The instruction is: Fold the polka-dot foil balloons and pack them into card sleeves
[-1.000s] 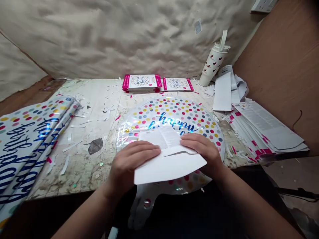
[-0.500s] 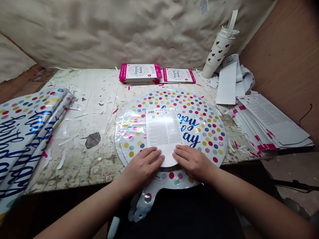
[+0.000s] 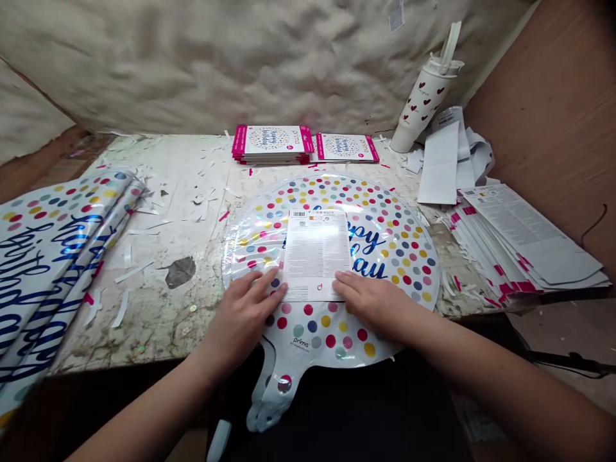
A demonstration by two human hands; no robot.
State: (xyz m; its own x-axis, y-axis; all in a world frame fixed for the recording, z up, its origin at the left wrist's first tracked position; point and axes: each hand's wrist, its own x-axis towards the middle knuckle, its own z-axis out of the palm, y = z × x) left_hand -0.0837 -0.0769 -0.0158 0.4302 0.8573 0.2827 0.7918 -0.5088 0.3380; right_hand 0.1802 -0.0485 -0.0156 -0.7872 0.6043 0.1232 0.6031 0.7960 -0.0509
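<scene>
White card (image 3: 317, 253) mid-frame, long axis up-frame! Left hand (image 3: 244, 309), loosely spread, at its lower-left edge; right hand (image 3: 378, 305), flattened, over its lower-right corner: equally near, neither gripping.

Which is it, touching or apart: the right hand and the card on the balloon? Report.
Touching. The head view shows the right hand with its fingertips laid over the lower right edge of the card.

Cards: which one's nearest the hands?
The card lying text-up on the centre dotted balloon, left hand and right hand at its lower sides. Others sit apart: pink-edged stacks behind, fanned pile at right.
</scene>
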